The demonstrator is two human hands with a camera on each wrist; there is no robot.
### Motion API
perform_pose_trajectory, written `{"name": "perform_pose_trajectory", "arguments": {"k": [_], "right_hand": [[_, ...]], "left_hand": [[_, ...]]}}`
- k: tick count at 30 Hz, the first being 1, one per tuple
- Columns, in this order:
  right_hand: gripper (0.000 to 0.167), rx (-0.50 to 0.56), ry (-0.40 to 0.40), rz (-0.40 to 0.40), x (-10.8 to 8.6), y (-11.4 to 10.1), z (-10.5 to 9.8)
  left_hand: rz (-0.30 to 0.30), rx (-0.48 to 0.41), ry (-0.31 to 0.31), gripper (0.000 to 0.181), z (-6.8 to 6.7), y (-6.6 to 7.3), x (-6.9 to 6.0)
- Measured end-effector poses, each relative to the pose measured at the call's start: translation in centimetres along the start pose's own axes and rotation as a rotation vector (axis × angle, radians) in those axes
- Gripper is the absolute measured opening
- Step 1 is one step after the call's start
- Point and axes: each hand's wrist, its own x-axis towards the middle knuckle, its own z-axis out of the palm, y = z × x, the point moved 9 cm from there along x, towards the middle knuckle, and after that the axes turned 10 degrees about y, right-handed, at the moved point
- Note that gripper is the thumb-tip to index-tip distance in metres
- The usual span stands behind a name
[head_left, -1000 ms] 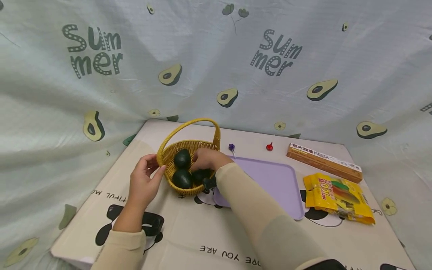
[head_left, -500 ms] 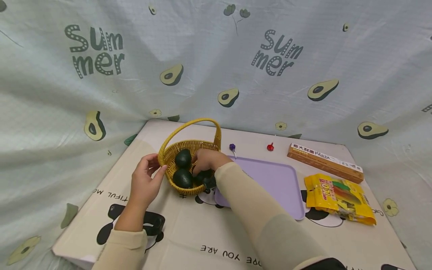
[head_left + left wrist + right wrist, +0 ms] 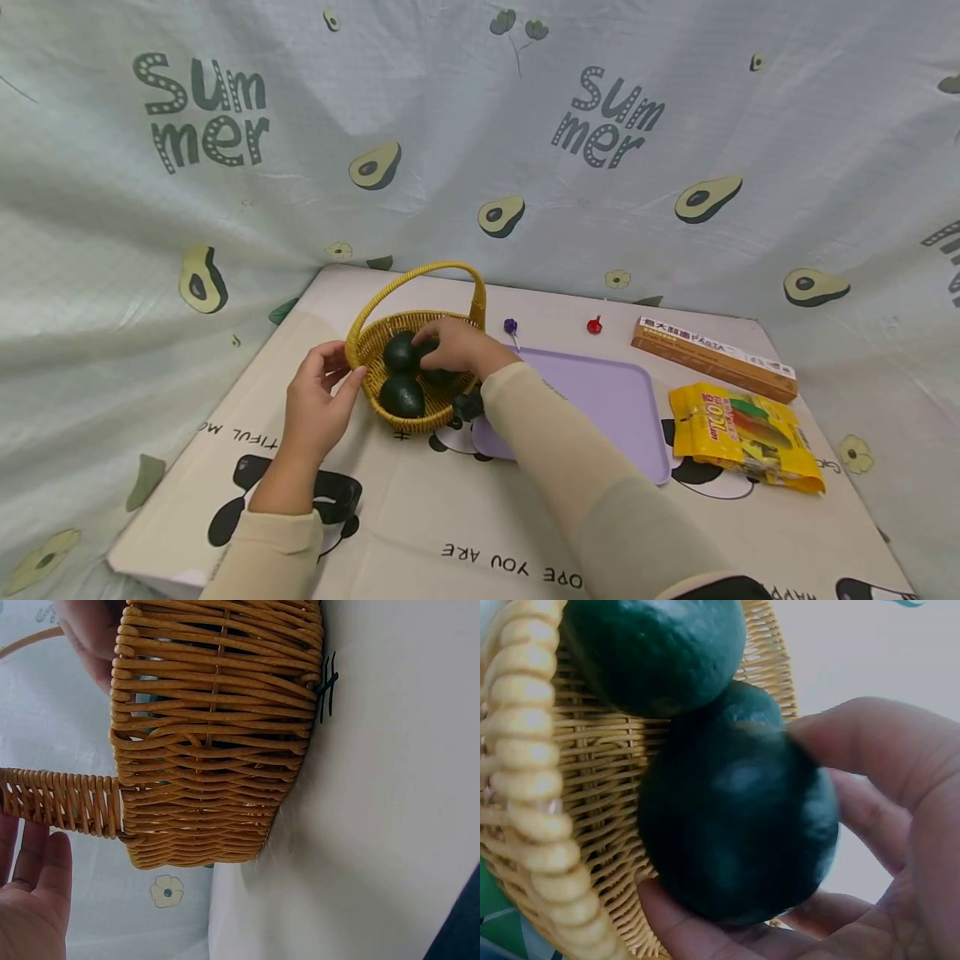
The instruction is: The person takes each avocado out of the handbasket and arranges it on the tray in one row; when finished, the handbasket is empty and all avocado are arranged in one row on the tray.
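A yellow woven basket (image 3: 420, 425) with an arched handle stands on the table, with dark green avocados inside. At the handle's lower left end, my left hand (image 3: 318, 408) holds it between thumb and fingers; some fingers (image 3: 52, 870) show beside the handle in the left wrist view. My right hand (image 3: 465, 346) reaches into the basket. It grips an avocado (image 3: 739, 825) between thumb and fingers, above the basket's woven floor. Two other avocados lie at the left inside the basket, one farther back (image 3: 400, 352) and one nearer (image 3: 402, 397).
Right of the basket lies a purple tray (image 3: 600, 392), partly under the right forearm. Behind it are a purple lollipop (image 3: 511, 327) and a red lollipop (image 3: 594, 326). A pasta box (image 3: 712, 358) and a yellow mango-print bag (image 3: 742, 437) lie at the right. A printed curtain surrounds the table.
The right hand has shifted slightly up and left inside the basket, and its avocado has moved away from the near rim with it. The left hand stays at the handle.
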Motion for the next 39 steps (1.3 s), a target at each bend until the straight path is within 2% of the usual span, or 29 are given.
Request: {"name": "perform_pose_trajectory", "arguments": {"k": [4,11,20,24,28,31,39], "right_hand": [[0.038,0.021,0.029,-0.025,-0.2,-0.1,-0.6],[0.046,0.056,0.08,-0.099,-0.6,-0.7,-2.2],[0.049,0.165,0.157,-0.132,-2.6,-0.5,-3.8],[0.048,0.201,0.184,-0.124,-3.7,0.5,-4.4],[0.05,0.315,0.178,-0.1,-4.7,1.4,-4.6],[0.052,0.355,0.187,-0.089,-5.5,2.0,-4.8],[0.055,0.38,0.232,-0.041,-7.4,3.8,-5.2]], "left_hand": [[0.001,-0.003,0.001,0.041,0.0,0.1,0.0],[-0.001,0.003,0.004,0.042,-0.1,0.1,0.2],[0.009,0.025,0.005,0.042,-0.4,0.2,0.3],[0.003,0.026,0.001,0.041,-0.3,0.2,0.3],[-0.004,0.029,0.003,0.041,-0.3,0.1,0.2],[-0.007,0.034,0.005,0.042,-0.3,0.0,0.2],[-0.011,0.032,0.009,0.041,-0.1,-0.2,0.0]]}}
